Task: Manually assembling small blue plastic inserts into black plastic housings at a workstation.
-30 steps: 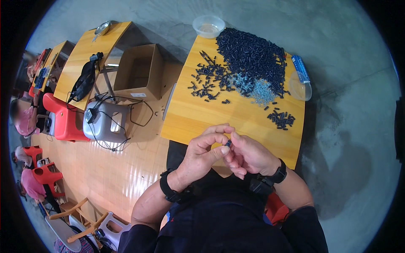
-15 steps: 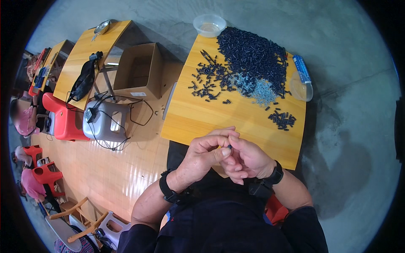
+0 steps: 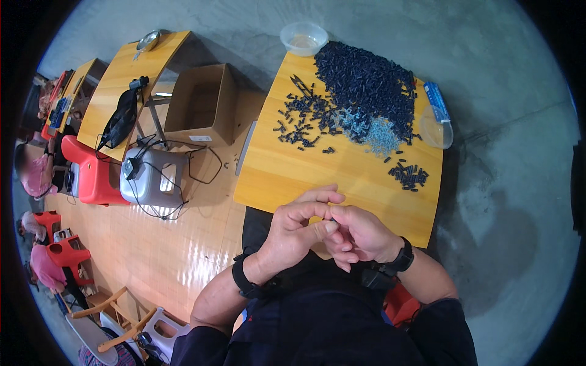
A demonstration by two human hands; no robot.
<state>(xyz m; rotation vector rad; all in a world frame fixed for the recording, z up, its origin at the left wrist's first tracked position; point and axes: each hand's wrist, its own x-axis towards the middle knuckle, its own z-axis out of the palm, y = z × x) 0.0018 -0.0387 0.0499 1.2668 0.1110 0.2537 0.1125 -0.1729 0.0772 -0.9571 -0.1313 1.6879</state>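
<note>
Clearly both hands' fingers [image 3: 329, 213] hide the small part's axis.

Whatever sits between the left hand [image 3: 296, 235] and right hand [image 3: 360, 235] at lower centre is hidden by curled fingers — too small to tell. People at the far left edge are cut off, and the clear bowl's [image 3: 303, 38] contents are unreadable.

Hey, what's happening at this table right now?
A person sits at a yellow table with both hands together at its near edge. The left hand and right hand pinch something small between the fingertips, too small to make out. A big heap of small dark pieces lies further back, with a smaller cluster apart to the right.
</note>
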